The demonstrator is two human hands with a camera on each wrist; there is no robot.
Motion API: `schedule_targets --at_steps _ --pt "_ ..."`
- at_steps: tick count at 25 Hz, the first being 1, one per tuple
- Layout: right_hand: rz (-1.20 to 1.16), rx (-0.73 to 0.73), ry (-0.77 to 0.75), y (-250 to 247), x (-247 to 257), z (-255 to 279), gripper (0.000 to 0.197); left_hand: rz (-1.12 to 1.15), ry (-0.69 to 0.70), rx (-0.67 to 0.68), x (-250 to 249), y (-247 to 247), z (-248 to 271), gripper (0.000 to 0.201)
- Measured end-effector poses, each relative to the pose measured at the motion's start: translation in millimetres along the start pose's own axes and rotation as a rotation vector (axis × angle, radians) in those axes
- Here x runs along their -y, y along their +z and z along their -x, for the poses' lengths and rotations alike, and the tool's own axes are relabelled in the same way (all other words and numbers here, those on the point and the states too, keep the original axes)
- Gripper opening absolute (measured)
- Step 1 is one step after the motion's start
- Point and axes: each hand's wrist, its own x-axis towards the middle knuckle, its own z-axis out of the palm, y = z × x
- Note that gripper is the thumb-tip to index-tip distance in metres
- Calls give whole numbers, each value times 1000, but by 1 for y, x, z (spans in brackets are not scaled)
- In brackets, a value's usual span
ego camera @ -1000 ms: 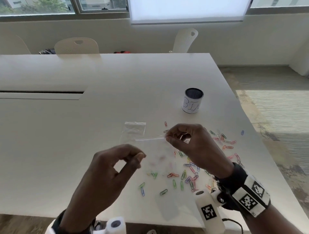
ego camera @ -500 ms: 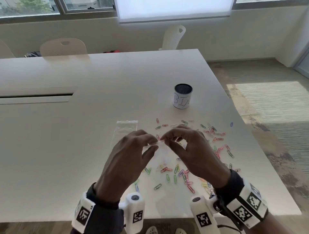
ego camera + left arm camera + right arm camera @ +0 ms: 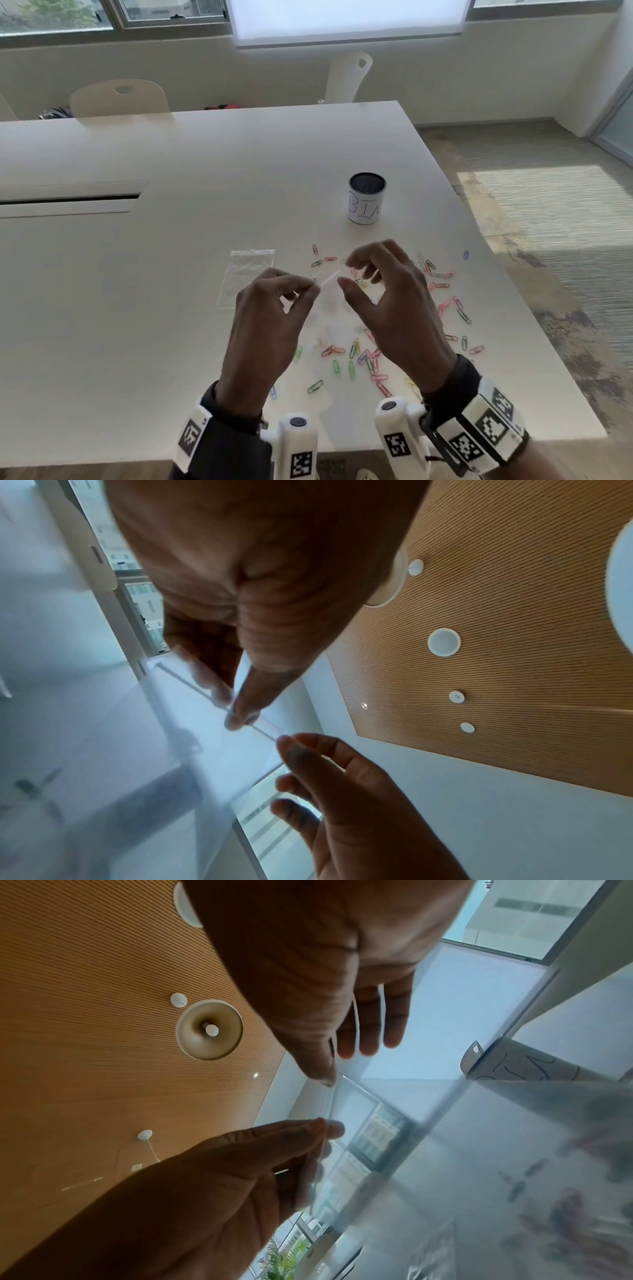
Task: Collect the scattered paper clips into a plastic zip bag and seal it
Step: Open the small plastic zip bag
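— Nearest first?
— Pinching the top strip of the zip bag (image 3: 328,279) between thumb and forefinger of the left hand (image 3: 270,318), with the other fingers curled under. Holding it in the air above the worktop (image 3: 137,308), just beyond the wrists.

— And the other side?
— Touching the strip's right end with the thumb tip of the right hand (image 3: 394,308). Fingers spread and loosely bent, not closed around anything.

— Which way round?
— Running left to right along the strip, rising a little toward the right. Mouth edge up, with the clear body hanging down toward the paper clips (image 3: 352,356) scattered under and to the right of the hands.

— Anything extra from the wrist views?
— Looking up from below there: a thin red line along the strip, and the right fingers straight behind the film, neither clear from the head view. Only from the head: the spread of coloured clips.

— Compared with half a second ago?
— Then pinched by both hands close together; now drawn apart, with the right loosened. A second ago, held by the right alone.

— Farther off?
— Left of the hands, a second clear bag (image 3: 248,274) lying flat. Beyond the clips, an upright mesh cup (image 3: 366,198) wrapped in white paper with handwritten letters. Both where they were before.
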Motion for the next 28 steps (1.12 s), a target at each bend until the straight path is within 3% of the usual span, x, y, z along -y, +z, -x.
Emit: schedule_targets --at_steps 5,16,28 --pt "-205 92 97 12 2 10 9 236 -119 -20 2 9 -3 12" --pt "-318 200 168 8 -6 7 33 559 -175 21 5 22 -8 10" --pt "-568 190 296 5 -12 -2 8 626 -164 27 7 27 -15 13"
